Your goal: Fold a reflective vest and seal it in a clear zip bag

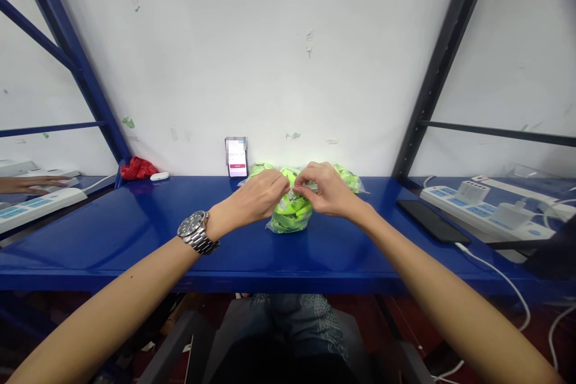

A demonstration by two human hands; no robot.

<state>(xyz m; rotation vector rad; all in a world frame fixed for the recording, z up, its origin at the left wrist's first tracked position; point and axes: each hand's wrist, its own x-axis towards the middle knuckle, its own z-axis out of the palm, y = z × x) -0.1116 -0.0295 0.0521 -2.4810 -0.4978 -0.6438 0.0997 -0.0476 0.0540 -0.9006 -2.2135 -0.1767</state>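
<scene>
A clear plastic bag with bright yellow-green contents (290, 216) rests on the blue table (252, 255), between my two hands. My left hand (262, 193), below a metal wristwatch (193, 225), is closed at the bag's upper left edge. From the right, my right hand (324, 189) pinches the top of the same bag with thumb and forefinger. Behind my hands lie more yellow-green bagged items, one at the left (261, 168) and one at the right (350, 178), both partly hidden.
A lit phone (237, 157) leans on the wall. Red cloth (137, 168) and a white case (159, 176) lie back left. A dark phone (432, 221) with a cable lies right, near power strips (486, 211). Another person's hand (33, 184) shows far left.
</scene>
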